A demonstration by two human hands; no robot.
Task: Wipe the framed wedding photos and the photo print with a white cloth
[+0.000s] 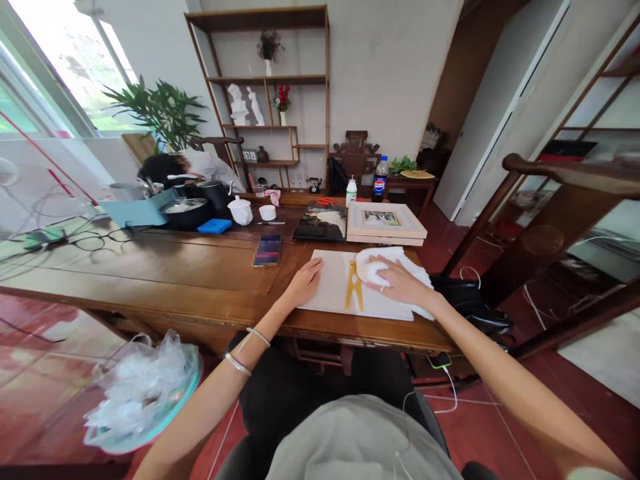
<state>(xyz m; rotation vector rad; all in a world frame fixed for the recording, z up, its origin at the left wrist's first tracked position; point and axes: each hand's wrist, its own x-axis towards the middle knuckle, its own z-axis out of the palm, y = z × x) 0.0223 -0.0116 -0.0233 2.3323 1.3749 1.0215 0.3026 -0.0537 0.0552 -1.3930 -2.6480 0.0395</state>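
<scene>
A flat white board (333,277) lies on the wooden table in front of me, with a yellow X-like figure (354,287) in its middle. My left hand (304,283) rests on the board's left edge, fingers stretched out flat. On the right part of the board my right hand (400,283) presses a bunched white cloth (407,261) under its fingers, just beside the yellow figure. Part of the cloth spreads past the board's right side. The fingertips in the cloth are partly hidden.
Behind the board lie a dark book (320,222) and stacked picture frames (405,223). A phone (267,251) lies left of it. Farther back stand a teapot (241,211), a cola bottle (380,180) and a person in white (215,170). A bag-lined bin (145,390) stands at floor left.
</scene>
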